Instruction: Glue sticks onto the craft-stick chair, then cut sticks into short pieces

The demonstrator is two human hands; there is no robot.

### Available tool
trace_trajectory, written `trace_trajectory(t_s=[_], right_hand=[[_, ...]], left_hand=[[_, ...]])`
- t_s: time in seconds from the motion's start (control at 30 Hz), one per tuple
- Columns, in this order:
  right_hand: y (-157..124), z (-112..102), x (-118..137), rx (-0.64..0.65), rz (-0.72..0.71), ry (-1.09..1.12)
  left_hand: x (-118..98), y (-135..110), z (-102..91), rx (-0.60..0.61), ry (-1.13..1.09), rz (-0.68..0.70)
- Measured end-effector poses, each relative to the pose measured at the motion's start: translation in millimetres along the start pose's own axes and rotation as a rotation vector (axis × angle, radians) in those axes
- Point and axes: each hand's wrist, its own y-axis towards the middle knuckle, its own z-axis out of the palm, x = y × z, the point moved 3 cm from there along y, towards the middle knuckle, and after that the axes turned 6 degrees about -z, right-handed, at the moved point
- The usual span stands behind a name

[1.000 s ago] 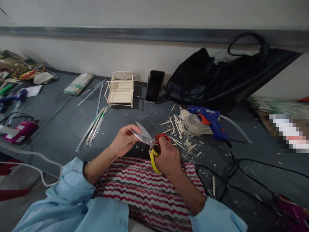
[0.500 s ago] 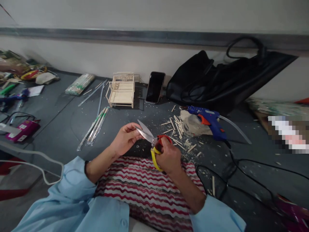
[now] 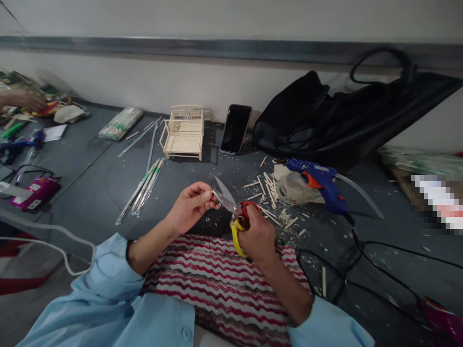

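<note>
My right hand (image 3: 257, 234) is closed round the handles of a pair of scissors (image 3: 227, 197) with red and yellow grips. The scissors' blades are parted and point up and left. Thumb and fingers of my left hand (image 3: 193, 205) are pinched together beside the lower blade's tip; whatever sits in the pinch is too small to make out. Short cut sticks (image 3: 269, 188) and pale crumbs lie on the dark table to the right of the blades. Beyond my hands stands a small piece of model furniture (image 3: 183, 132) built from thin sticks.
A blue glue gun (image 3: 318, 180) rests on the right, its black cable (image 3: 376, 282) looping towards me. Behind are a phone (image 3: 236, 129) and a black bag (image 3: 325, 115). Wrapped stick bundles (image 3: 146, 188) lie left. Another person's hand (image 3: 27, 100) reaches in at far left.
The scissors and my right hand have shifted slightly right, and the blade tips sit a little farther from my left palm. Another person's hand has come into view at far left.
</note>
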Motion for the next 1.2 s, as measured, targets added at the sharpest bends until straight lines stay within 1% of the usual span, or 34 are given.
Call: trace_trajectory(t_s=[0.23, 0.53, 0.77, 0.97, 1.2], right_hand=[[-1, 0, 3, -0.038, -0.061, -0.083], [-1, -1, 5, -0.070, -0.094, -0.102], [-2, -3, 7, -0.093, -0.114, -0.108], [-2, -2, 6, -0.076, -0.100, -0.093], [-1, -3, 7, -0.067, -0.080, -0.082]], left_hand=[[4, -1, 0.8, -0.020, -0.037, -0.016], [12, -4, 4.3, 0.048, -0.097, -0.069], [15, -5, 4.2, 0.033, -0.130, -0.101], [15, -5, 2.3, 0.033, -0.110, -0.109], [14, -3, -0.8, 0.000, -0.048, -0.071]])
